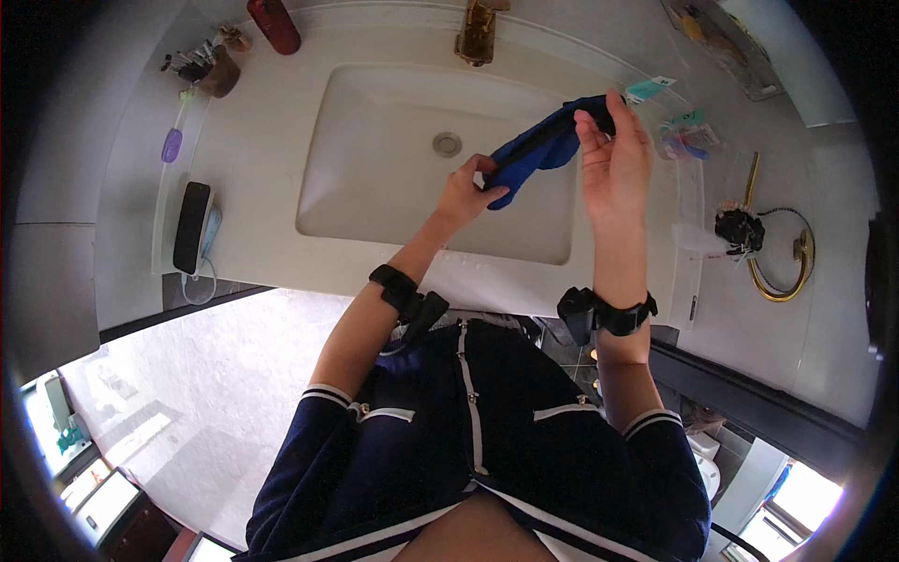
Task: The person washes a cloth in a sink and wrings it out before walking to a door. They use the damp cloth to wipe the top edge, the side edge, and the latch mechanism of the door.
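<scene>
A blue cloth item with a black band [541, 144] stretches slantwise between my hands above the right part of the sink basin [379, 190]. My left hand [469, 188] pinches its lower left end between thumb and fingers. Its upper right end is at my right hand [617, 158], where the fingers and thumb close around the dark edge; part of that grip is hidden behind the fingers. Behind the basin stands a gold-coloured faucet [477, 38]. The round drain [447, 145] shows to the left of the cloth.
On the counter's left lie a black phone [192, 228] with a cable, a purple-handled brush [172, 144] and a cup of makeup brushes [221, 74]. A red cylinder [275, 27] stands at the back left. Rightward are clear-packaged items [687, 140] and a gold towel ring [779, 295] holding hair ties.
</scene>
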Demonstrator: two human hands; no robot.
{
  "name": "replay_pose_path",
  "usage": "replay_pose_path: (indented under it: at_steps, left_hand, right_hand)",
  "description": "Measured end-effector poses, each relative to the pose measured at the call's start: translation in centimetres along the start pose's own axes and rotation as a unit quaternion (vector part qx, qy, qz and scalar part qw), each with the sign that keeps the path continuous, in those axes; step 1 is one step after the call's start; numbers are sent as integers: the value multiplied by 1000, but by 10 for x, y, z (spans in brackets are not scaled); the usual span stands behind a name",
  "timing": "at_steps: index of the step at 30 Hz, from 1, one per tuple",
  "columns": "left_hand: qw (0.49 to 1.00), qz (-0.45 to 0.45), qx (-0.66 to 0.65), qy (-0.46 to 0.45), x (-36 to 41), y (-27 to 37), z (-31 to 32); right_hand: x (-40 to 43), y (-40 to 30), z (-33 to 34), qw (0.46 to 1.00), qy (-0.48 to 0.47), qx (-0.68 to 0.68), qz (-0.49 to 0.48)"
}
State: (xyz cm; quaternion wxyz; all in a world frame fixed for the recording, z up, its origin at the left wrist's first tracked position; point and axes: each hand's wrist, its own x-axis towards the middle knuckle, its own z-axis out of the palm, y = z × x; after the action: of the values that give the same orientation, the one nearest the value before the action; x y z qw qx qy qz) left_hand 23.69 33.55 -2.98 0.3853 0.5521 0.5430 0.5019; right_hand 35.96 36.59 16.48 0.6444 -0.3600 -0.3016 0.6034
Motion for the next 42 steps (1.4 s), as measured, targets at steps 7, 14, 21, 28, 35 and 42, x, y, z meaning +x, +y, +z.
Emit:
replay_pose_path:
  at_steps: [7, 14, 21, 28, 35, 42]
  left_hand:
    - [994, -54, -13, -89, -3, 14, -6]
    - [997, -34, 66, -24, 3, 14, -47]
    - [994, 41, 95, 23, 18, 30, -116]
    - [986, 44, 127, 102, 17, 63, -146]
    - [983, 6, 168, 75, 10, 55, -157]
    - [984, -8, 128, -122, -9, 76, -151]
  right_hand:
    - [8, -2, -8, 1000, 18, 0, -11]
    - [39, -6, -47, 996, 80, -26, 3]
    - [53, 10, -82, 982, 75, -133, 110]
    - [42, 8, -80, 903, -105, -350, 225]
    - [44, 30, -104, 835, -274, -449, 164]
    - [57, 58, -130, 839, -147, -521, 43]
